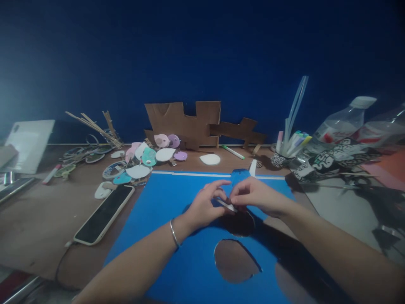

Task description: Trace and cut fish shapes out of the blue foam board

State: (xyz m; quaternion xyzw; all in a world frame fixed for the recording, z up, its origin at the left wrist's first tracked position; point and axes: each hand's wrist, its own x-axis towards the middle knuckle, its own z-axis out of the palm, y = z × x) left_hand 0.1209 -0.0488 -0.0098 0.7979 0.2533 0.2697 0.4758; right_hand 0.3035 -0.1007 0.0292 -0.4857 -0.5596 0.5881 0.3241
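Note:
My left hand (pixel 205 204) and my right hand (pixel 255 195) meet over a blue foam sheet (pixel 164 211) lying on the brown table (pixel 38 223). Both pinch a small thin white piece (pixel 227 205) between their fingertips; what it is I cannot tell. A silver bangle (pixel 174 233) circles my left wrist. The sheet has oval holes cut out of it, one (pixel 234 261) near me and another (pixel 239 223) right under my hands.
A phone (pixel 104 214) lies left of the sheet. Several coloured foam ovals (pixel 148 157) are piled behind it, with wooden sticks (pixel 95 124), cardboard pieces (pixel 196 122), a green marker (pixel 233 152), a cup of pens (pixel 289 147) and plastic bottles (pixel 341 124) at the right.

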